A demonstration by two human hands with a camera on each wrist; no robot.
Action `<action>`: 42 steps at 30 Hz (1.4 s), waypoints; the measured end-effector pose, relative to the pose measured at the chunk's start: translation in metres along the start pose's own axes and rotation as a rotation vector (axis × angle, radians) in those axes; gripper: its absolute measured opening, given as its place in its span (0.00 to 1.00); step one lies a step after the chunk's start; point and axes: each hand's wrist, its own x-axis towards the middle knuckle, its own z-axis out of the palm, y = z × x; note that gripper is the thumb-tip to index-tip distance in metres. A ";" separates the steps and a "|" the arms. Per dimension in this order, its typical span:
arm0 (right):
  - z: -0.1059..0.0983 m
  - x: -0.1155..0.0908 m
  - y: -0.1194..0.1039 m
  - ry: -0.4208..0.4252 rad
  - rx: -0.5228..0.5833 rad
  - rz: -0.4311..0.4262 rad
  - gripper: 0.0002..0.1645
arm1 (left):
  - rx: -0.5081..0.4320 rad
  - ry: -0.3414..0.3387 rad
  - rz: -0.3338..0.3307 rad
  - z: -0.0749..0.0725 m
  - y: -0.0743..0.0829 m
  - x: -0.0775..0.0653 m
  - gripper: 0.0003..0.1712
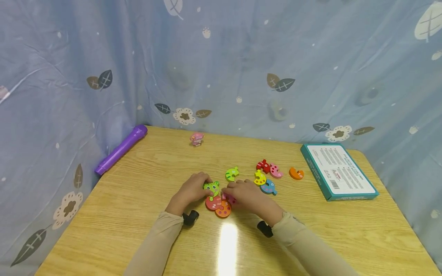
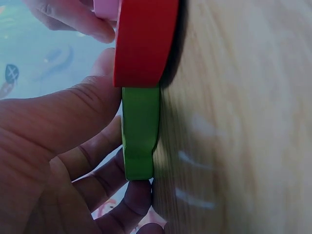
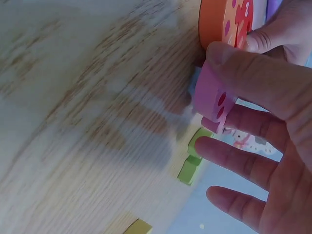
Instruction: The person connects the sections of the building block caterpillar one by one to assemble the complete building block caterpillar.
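Observation:
My left hand (image 1: 192, 188) grips the green puzzle piece with a face (image 1: 211, 188), its fingers round the outer edge. In the left wrist view, the thumb lies near the seam where this green piece meets the red piece. That red piece, marked 2 (image 1: 214, 203), adjoins an orange spotted piece (image 1: 223, 210). My right hand (image 1: 249, 196) pinches a pink puzzle piece with red dots (image 3: 213, 92) between thumb and fingers, beside the orange piece. In the head view, the right hand partly hides the pink piece.
Beyond the hands lie a green striped piece (image 1: 232, 174), a yellow piece (image 1: 260, 178), a blue piece (image 1: 268, 187), a dark red piece (image 1: 263, 166), a pink piece (image 1: 276, 171) and an orange piece (image 1: 296, 173). A teal box (image 1: 340, 172), pink figurine (image 1: 197, 139) and purple microphone-shaped stick (image 1: 121, 150) surround them.

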 end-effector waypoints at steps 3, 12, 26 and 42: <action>0.001 0.001 0.000 0.016 -0.027 -0.015 0.21 | 0.004 -0.001 0.002 -0.001 0.001 -0.001 0.19; 0.001 0.005 -0.004 0.003 -0.153 -0.056 0.16 | 0.004 -0.005 -0.002 -0.002 0.002 0.000 0.19; -0.012 -0.001 0.024 0.098 0.259 0.073 0.28 | 0.024 -0.004 -0.013 -0.001 0.003 -0.001 0.20; 0.010 0.030 0.049 -0.046 0.237 0.093 0.28 | 0.017 -0.010 -0.029 0.000 0.002 0.000 0.20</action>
